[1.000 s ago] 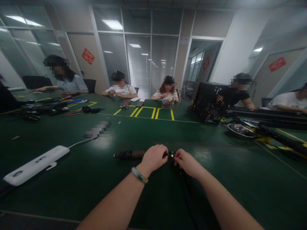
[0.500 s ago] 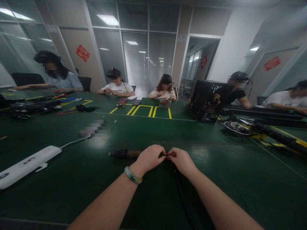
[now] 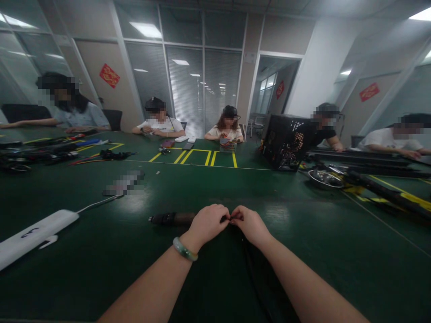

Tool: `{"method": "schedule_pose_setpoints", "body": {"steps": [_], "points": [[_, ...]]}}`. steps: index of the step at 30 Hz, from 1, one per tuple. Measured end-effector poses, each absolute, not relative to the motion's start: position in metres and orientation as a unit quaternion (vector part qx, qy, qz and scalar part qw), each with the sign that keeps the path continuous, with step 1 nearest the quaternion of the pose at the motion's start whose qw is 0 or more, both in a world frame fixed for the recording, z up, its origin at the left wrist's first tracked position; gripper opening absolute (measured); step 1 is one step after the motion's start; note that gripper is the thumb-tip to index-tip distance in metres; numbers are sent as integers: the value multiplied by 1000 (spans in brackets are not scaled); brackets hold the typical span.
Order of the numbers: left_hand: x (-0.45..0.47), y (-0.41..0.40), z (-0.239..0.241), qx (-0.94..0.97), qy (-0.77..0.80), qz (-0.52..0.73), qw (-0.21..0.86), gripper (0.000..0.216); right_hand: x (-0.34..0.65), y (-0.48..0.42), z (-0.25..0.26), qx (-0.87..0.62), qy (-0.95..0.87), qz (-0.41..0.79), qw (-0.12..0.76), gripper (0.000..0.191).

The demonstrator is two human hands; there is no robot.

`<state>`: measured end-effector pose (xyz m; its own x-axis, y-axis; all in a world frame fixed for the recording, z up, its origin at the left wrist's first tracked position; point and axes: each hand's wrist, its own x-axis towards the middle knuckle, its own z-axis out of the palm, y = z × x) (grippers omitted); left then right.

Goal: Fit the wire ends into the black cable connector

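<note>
A dark electric screwdriver (image 3: 177, 219) lies on the green table with its tip to the left. My left hand (image 3: 209, 222) is closed over its rear end, the thumb and forefinger pinched toward the right. My right hand (image 3: 248, 223) is closed too, its fingertips meeting those of the left at the tool's end. They pinch the end of a black cable (image 3: 251, 264), which runs from there down toward the table's near edge. The join between cable and screwdriver is hidden by my fingers. A jade bangle (image 3: 185, 250) sits on my left wrist.
A white power strip (image 3: 40, 233) lies at left, its cord leading to a blurred phone-like object (image 3: 124, 183). Tools and wires (image 3: 43, 150) lie farther left. At right are a black perforated case (image 3: 286, 142) and a metal bowl (image 3: 325, 178). Several people sit across the table.
The view has shifted slightly to the right. My fingertips have drawn closer together, and the small shiny part seen between them earlier is now covered.
</note>
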<state>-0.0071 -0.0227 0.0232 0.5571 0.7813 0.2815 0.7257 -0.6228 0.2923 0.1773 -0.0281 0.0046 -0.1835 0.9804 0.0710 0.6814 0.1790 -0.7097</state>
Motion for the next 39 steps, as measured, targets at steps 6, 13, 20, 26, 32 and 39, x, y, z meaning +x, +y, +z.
{"method": "schedule_pose_setpoints", "body": {"steps": [6, 13, 20, 26, 32, 39], "points": [[-3, -18, 22, 875, 438, 199, 49, 8, 177, -19, 0, -590, -698, 275, 298, 14], [-8, -18, 21, 883, 425, 192, 52, 11, 179, -28, 2, -601, -702, 283, 256, 11], [-7, -15, 17, 878, 435, 194, 48, 11, 182, -26, 2, -581, -725, 277, 245, 15], [-5, -16, 18, 872, 454, 176, 55, 11, 185, -23, 0, -561, -732, 289, 257, 14], [-8, -17, 17, 879, 432, 191, 65, 14, 184, -25, 0, -565, -731, 280, 259, 13], [-7, -19, 16, 875, 438, 198, 60, 13, 185, -24, 1, -560, -742, 269, 252, 16]]}}
